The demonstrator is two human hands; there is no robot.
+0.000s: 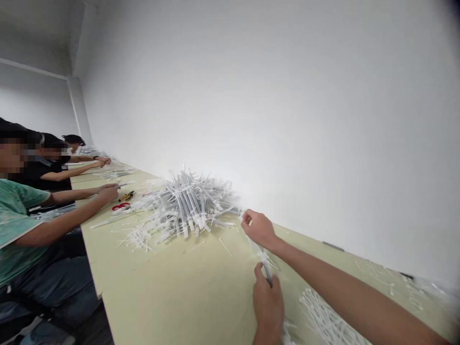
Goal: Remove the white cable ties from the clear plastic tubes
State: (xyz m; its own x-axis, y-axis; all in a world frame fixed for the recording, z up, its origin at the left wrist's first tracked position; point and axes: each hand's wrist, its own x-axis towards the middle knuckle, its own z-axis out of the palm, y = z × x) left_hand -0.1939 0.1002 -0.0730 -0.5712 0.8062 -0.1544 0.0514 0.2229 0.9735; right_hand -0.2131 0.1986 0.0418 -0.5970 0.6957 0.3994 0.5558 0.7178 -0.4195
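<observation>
My left hand [268,302] is closed around a slim grey tube [267,270] with white plastic around its upper part, held tilted over the table. Thin white zip tie tails stick out beside the tube. Above and beyond it, my right hand [258,229] has its fingertips pinched together near the far end of the white plastic; what they grip is blurred. Just left of my right hand rises a large pile of grey and clear tubes [190,201] bound with white zip ties. Loose zip ties [138,237] lie at the pile's front left.
More white zip ties [323,316] lie under my right forearm. A white wall [323,120] borders the pale yellow table [172,297]. At left, a person in a green shirt [21,206] works near yellow-handled pliers [125,196] and red-handled scissors [120,206]; other people sit beyond.
</observation>
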